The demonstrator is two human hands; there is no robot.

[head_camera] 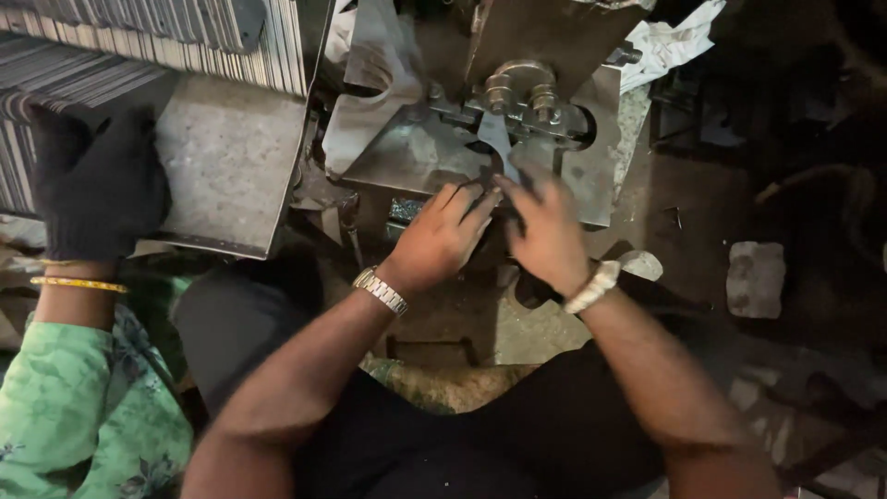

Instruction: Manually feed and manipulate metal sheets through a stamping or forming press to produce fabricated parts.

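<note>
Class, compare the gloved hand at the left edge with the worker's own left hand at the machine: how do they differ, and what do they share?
The gloved hand wears a dark glove; the left hand is bare. The gloved hand rests beside a flat metal plate near the stacked metal sheets; the left hand reaches into the metal machine, fingertips meeting the right hand. The gloved wrist carries a gold bangle, the left a metal watch. Both point away from the camera.
</note>
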